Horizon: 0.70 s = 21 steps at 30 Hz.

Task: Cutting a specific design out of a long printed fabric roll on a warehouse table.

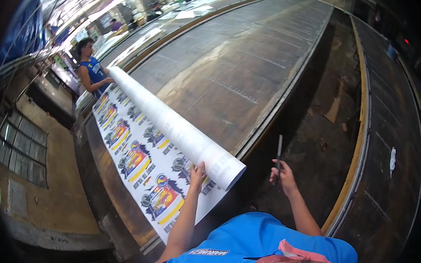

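Observation:
A wide roll of printed sheet [172, 124] lies slantwise across the long table, its white back outward. The unrolled part, a white sheet with repeated colourful prints [135, 160], spreads along the table's left end. My left hand [197, 176] is closed at the near end of the roll, with the thumb against it; some fingers are hidden. Over the gap to the right of the table, my right hand [283, 175] grips a slim dark blade-like tool [280, 149] pointing upward; its exact kind is unclear. At the far end, another person [93, 71] has hands at the roll.
The long dark table [263, 47] with ruler-like marks stretches away. Beyond a sunken aisle [330, 101] with scraps on its floor stands a second long table [387, 136] with a small white object [393, 162]. A wall with a barred window [21, 146] is at left.

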Tool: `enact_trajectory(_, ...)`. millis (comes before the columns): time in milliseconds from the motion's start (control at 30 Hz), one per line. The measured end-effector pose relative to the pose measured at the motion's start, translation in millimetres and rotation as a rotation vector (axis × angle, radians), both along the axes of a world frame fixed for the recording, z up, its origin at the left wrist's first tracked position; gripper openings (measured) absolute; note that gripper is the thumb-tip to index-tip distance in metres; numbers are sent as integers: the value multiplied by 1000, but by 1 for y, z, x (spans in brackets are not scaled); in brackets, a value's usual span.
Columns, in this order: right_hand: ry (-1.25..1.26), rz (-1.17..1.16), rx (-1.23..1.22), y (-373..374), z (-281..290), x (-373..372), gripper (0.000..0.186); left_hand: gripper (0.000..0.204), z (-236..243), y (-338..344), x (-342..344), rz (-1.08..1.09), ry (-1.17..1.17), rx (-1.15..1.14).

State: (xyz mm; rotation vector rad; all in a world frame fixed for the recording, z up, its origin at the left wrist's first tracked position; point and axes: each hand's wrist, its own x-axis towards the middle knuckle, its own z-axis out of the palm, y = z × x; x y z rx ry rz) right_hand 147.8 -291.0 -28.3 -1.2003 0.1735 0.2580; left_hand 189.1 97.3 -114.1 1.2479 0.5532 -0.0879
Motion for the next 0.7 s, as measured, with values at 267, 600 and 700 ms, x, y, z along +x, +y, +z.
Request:
enact_trajectory(267, 107, -551, -68, -151, -34, -32, 41, 115, -9, -74, 146, 111, -119, 182)
enact_trajectory(600, 107, -520, -12, -192, -63, 104, 39, 112, -15, -152, 257, 107, -169, -202)
enact_trajectory(700, 116, -487, -26, -218, -62, 169, 40, 99, -8, -193, 289, 116, -164, -291)
